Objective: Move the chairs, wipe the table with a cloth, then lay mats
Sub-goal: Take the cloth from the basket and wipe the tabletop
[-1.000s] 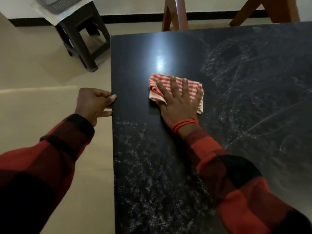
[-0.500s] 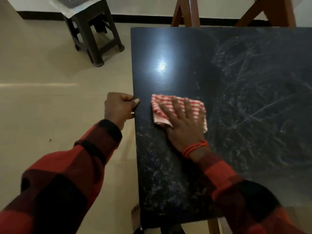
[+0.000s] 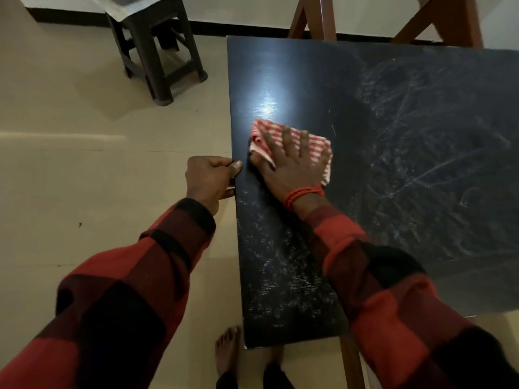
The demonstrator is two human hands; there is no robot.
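A dark table fills the right of the view, with dusty smears over its right half and near-left corner. A red-and-white checked cloth lies folded near the table's left edge. My right hand presses flat on the cloth, fingers spread over it. My left hand grips the table's left edge, thumb on top, just left of the cloth. Both sleeves are red and black plaid.
A dark plastic stool with a white cloth on top stands on the tiled floor at the upper left. Brown wooden legs rise beyond the table's far edge. My bare foot is by the table's near corner.
My right hand and the cloth have slid left, closer to the table's left edge and my left hand. The view has shifted, showing more of the floor and near table corner.
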